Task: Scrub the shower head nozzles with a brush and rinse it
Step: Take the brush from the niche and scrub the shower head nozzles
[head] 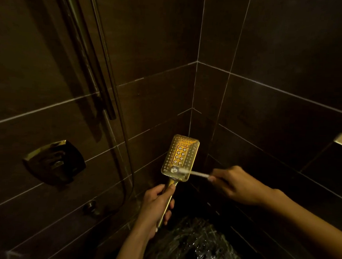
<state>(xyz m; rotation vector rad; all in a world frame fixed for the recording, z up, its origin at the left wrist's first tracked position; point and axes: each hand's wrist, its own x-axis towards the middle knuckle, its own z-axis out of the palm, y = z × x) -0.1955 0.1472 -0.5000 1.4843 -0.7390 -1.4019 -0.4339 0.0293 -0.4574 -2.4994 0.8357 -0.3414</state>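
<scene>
1. Gold rectangular metal shower head (pixel 179 157) is held up near the corner of the dark brown wall tiles (pixel 264 105). Its nozzle face is turned to the camera, and its long axis runs up from the handle, tilted slightly right.
2. The left hand (pixel 156 204) is curled round the handle just below the face, thumb on top, holding the head upright.
3. The right hand (pixel 240 187) comes in from the right with its fingers closed on the end of a thin white brush (pixel 193 173). The grip is blurred, so I cannot tell which fingers pinch it.
4. The brush lies almost level, crosswise to the head's long axis, with its bristle end touching the bottom edge of the face. The upper nozzles lie away from both hands, so the scrubbing strokes probably need to travel up the face.
5. The light is dim and the small nozzles blur together. The left hand hides part of the handle, and the hose (pixel 112 82) fades into shadow. A wet floor (pixel 197 244) glistens below.
</scene>
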